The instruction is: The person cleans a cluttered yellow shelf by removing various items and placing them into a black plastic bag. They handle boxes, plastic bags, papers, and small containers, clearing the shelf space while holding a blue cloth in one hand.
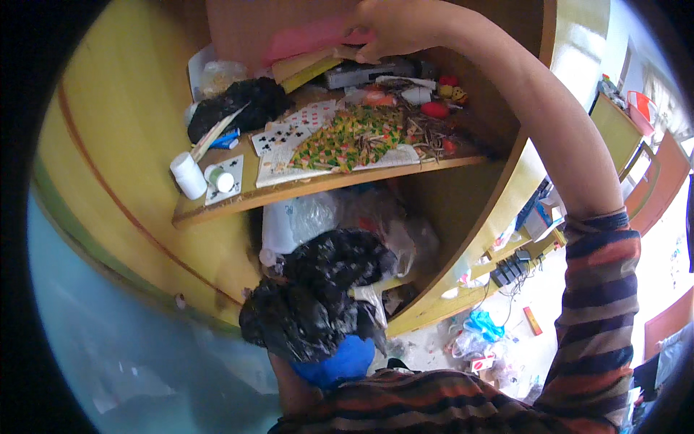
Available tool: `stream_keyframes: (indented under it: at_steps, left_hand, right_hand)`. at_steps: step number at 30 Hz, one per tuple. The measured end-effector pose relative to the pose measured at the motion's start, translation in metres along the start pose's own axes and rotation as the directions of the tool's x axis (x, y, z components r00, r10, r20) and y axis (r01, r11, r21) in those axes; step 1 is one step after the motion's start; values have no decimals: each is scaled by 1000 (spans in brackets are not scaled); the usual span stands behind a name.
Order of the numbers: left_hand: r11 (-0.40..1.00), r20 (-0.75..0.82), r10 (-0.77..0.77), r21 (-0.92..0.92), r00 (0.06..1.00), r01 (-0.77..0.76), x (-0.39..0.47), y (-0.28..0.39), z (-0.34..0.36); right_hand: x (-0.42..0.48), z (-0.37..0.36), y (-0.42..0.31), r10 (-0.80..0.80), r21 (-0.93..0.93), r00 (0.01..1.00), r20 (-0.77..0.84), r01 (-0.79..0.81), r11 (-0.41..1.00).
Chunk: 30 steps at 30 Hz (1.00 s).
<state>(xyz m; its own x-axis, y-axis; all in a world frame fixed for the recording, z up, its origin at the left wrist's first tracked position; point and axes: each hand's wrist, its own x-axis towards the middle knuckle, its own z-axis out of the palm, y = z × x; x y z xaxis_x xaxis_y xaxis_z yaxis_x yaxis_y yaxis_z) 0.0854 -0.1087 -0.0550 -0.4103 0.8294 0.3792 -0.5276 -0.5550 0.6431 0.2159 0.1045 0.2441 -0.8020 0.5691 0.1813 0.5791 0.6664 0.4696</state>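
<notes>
My right hand [374,33] reaches to the back of a wooden cupboard shelf [320,179]. Its fingers and thumb close around the edge of a pink plastic piece [303,40], above a yellow-edged flat board or book [309,70]. My left forearm [293,380] rises from below, and its hand is hidden behind a crumpled black plastic bag [309,320]. Under that bag a blue thing [341,361], perhaps a container, rests against my striped top. On the shelf, a patterned green-and-yellow sheet [352,138] lies over papers, with dry twig-like bits [428,135] around it.
Playing cards [279,140], a white bottle [188,175], a smaller green-and-white one [219,179] and another black bag [238,108] occupy the shelf's left. Clear plastic bags [314,217] fill the compartment below. Loose bags [477,336] and cables [512,287] lie right.
</notes>
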Motion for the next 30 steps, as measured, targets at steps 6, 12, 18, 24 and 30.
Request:
stream_keyframes:
  at_steps: [6, 12, 18, 24, 30]
  left_hand:
    - [997, -37, -42, 65, 998, 44, -10, -15, -17]
    - [976, -75, -115, 174, 990, 127, -13, -45, -36]
    - [877, 63, -246, 438, 967, 194, -13, -82, -29]
    - [710, 212, -574, 610, 791, 352, -33, -83, -21]
    - [930, -380, -283, 115, 880, 349, -19, -62, -40]
  right_hand:
    - [-71, 27, -17, -287, 590, 938, -193, 344, 731]
    - [-152, 157, -88, -189, 975, 982, 10, 32, 220]
    - [-168, 216, -146, 88, 523, 981, 171, -15, -852]
    - [-281, 286, -109, 384, 967, 889, 249, -210, -142]
    - [-459, 383, -84, 486, 746, 666, 566, -665, 43]
